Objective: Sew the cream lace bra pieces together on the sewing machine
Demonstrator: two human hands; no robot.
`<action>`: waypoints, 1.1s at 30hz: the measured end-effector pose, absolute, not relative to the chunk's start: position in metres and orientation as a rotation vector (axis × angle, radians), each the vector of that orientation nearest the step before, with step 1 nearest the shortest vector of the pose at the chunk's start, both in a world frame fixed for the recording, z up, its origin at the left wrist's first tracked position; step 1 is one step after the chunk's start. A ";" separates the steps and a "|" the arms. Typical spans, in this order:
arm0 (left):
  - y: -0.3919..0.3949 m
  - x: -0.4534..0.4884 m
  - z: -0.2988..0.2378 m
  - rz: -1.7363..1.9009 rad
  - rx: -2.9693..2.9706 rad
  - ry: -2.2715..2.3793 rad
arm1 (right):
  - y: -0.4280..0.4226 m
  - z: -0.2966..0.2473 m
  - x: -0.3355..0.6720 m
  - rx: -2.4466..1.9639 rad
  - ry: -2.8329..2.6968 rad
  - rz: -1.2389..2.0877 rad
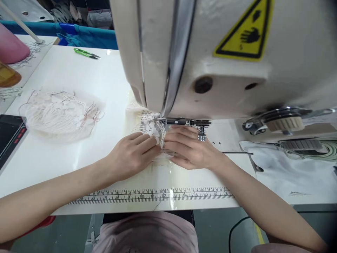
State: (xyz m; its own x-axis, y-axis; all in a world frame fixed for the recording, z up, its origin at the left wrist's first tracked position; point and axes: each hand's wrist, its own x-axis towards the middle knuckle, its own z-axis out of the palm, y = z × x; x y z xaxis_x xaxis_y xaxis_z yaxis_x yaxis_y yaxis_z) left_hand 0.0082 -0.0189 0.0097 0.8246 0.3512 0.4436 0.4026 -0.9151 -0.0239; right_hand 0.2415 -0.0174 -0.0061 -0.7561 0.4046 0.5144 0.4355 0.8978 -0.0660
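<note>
A piece of white lace (154, 129) lies on the table under the head of a sewing machine (216, 42). My left hand (134, 153) is closed on the lace's left side, its fingers curled down near the needle area. From the right, my right hand (191, 146) presses and pinches the lace's right edge, with its upper fingers partly behind the machine's thread tension assembly (201, 130). The needle and presser foot are hidden by the machine head.
A second lace piece (60, 114) with loose dark threads lies at left. Green thread snips (86, 53) rest behind it. A dark box (10, 137), a pink thread cone (12, 45) and an amber cone (9, 75) stand far left. A printed ruler (152, 196) runs along the front edge.
</note>
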 end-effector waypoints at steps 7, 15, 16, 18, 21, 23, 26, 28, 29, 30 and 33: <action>-0.023 0.009 0.010 -0.665 -2.778 -0.595 | -0.018 -0.015 0.241 -0.658 -2.545 -0.065; -0.025 0.008 0.005 -0.677 -2.761 -0.552 | -0.015 -0.011 0.241 -0.568 -2.427 -0.019; -0.025 0.007 0.004 -0.662 -2.790 -0.574 | -0.015 -0.012 0.240 -0.580 -2.424 -0.024; -0.025 0.007 0.001 -0.654 -2.817 -0.602 | -0.016 -0.014 0.241 -0.608 -2.436 -0.036; -0.024 0.007 0.000 -0.673 -2.816 -0.615 | -0.018 -0.015 0.241 -0.643 -2.478 -0.052; -0.024 0.007 0.000 -0.681 -2.816 -0.618 | -0.018 -0.013 0.241 -0.654 -2.487 -0.055; -0.023 0.008 0.000 -0.674 -2.821 -0.624 | -0.018 -0.011 0.240 -0.644 -2.460 -0.035; -0.023 0.008 0.000 -0.677 -2.823 -0.621 | -0.017 -0.012 0.240 -0.638 -2.455 -0.022; -0.023 0.008 -0.001 -0.683 -2.823 -0.620 | -0.017 -0.013 0.240 -0.641 -2.457 -0.021; -0.023 0.008 -0.001 -0.691 -2.821 -0.619 | -0.018 -0.014 0.241 -0.649 -2.461 -0.021; -0.023 0.008 -0.002 -0.696 -2.824 -0.629 | -0.018 -0.020 0.243 -0.681 -2.475 -0.010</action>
